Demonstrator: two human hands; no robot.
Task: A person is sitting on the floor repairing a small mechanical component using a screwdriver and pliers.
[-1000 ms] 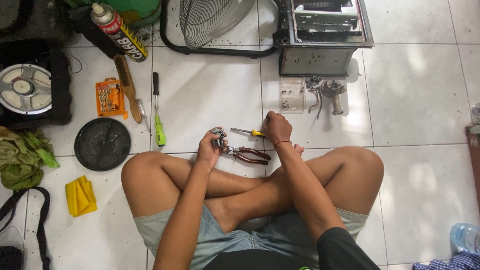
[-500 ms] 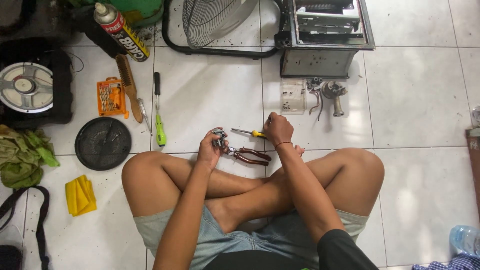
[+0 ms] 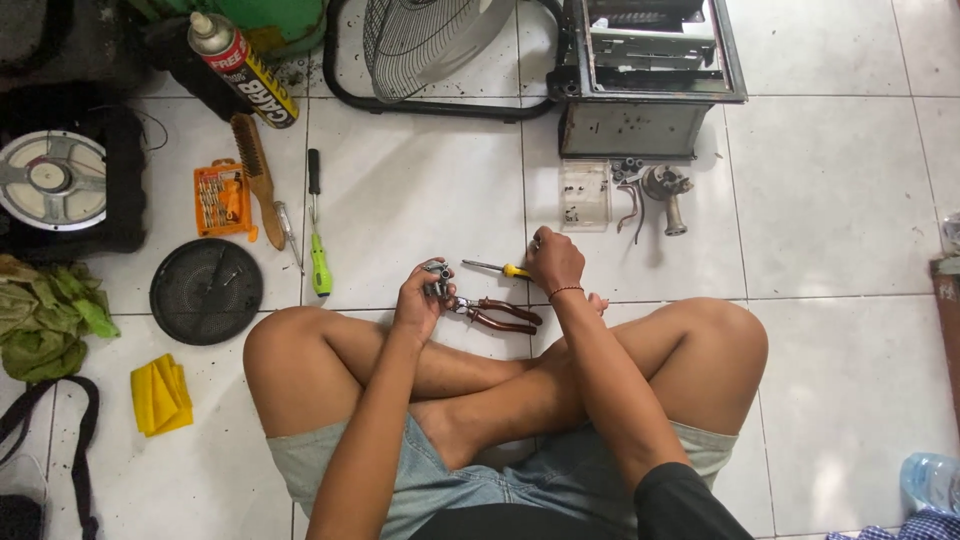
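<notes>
I sit cross-legged on a white tiled floor. My left hand (image 3: pixel 420 298) holds a small grey metal part (image 3: pixel 437 276) just above the floor. Right beside it lie pliers with dark red handles (image 3: pixel 498 315). My right hand (image 3: pixel 553 258) is closed on the yellow handle of a small screwdriver (image 3: pixel 496 268), whose shaft points left toward the metal part.
A green-handled screwdriver (image 3: pixel 318 245), a wire brush (image 3: pixel 254 167) and an orange bit case (image 3: pixel 220 198) lie to the left, with a round black cover (image 3: pixel 206 291), a yellow cloth (image 3: pixel 160 394) and a spray can (image 3: pixel 241 70). A metal box (image 3: pixel 648 80), a fan guard (image 3: pixel 428 40), a clear tray (image 3: pixel 585 195) and small fittings (image 3: pixel 660 188) lie ahead.
Both hands stay almost still at the same spot; only the camera view has shifted slightly.
</notes>
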